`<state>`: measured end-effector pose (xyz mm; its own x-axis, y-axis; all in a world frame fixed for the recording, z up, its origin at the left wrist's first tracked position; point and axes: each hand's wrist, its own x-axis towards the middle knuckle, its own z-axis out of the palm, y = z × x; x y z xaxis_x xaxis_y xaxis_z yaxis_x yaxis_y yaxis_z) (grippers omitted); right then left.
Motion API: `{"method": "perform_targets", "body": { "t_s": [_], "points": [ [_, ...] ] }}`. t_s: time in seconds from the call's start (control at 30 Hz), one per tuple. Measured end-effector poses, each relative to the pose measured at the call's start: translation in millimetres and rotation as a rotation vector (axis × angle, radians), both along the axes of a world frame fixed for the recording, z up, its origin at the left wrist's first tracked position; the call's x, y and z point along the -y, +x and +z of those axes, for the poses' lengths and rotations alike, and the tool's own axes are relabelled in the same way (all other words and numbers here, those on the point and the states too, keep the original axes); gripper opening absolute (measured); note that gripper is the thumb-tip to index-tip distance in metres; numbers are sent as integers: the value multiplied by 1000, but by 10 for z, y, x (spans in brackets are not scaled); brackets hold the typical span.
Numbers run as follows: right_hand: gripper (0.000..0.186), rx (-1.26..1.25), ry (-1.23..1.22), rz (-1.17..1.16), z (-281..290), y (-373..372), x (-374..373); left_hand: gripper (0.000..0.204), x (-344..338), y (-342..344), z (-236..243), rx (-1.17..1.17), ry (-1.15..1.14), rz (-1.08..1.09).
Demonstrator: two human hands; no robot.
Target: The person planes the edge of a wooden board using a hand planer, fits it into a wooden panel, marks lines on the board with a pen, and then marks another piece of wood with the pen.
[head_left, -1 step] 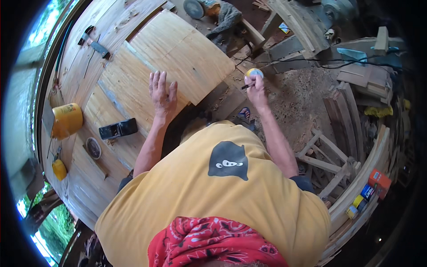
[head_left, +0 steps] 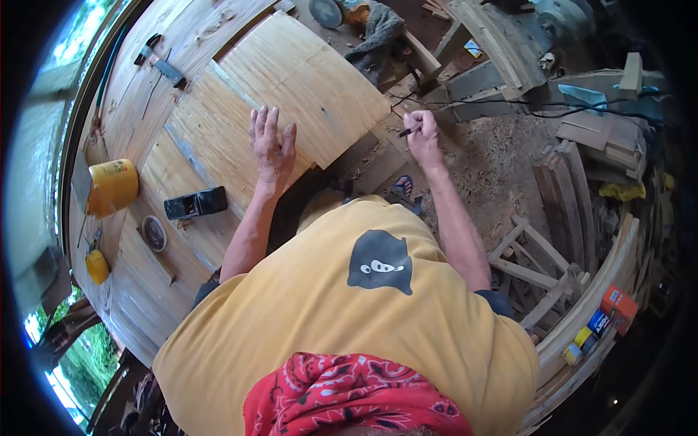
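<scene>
My left hand is over the pale wooden panel, fingers stretched out and holding nothing. Whether its palm touches the wood I cannot tell. To the right of the panel's corner, my right hand is closed around a short dark pen-like stick, whose tip pokes out on the left side. A black hand plane rests on the boards left of my left forearm. Farther up the bench lies a hammer-like tool with a grey-blue handle.
A yellow container, a small round dish and a yellow bottle stand along the bench's left. Wooden frame pieces, stacked planks and several small boxes and cans are on the right. A dark cable runs across behind.
A round yellow-rimmed, bluish disc at my right fingertips is no longer visible. My left fingers look slightly more lifted. The whole view has shifted a little.
</scene>
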<state>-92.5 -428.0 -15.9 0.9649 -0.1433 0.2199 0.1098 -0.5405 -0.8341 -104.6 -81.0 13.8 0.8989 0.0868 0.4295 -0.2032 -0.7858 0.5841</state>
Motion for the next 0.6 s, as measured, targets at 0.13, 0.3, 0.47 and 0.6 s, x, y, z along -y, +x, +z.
{"method": "perform_targets", "body": {
  "t_s": [0.13, 0.3, 0.47, 0.6],
  "points": [
    [30, -94, -15, 116, 55, 777, -71, 51, 277, 56, 32, 26, 48, -18],
    [27, -327, -158, 227, -43, 989, -203, 55, 249, -155, -125, -88, 131, 42],
    [29, -450, 336, 223, -240, 876, -58, 58, 84, -64, -198, -98, 178, 100],
    [36, -611, 463, 94, -7, 646, -81, 60, 44, 37, -215, -146, 220, 182]
  ]
}}
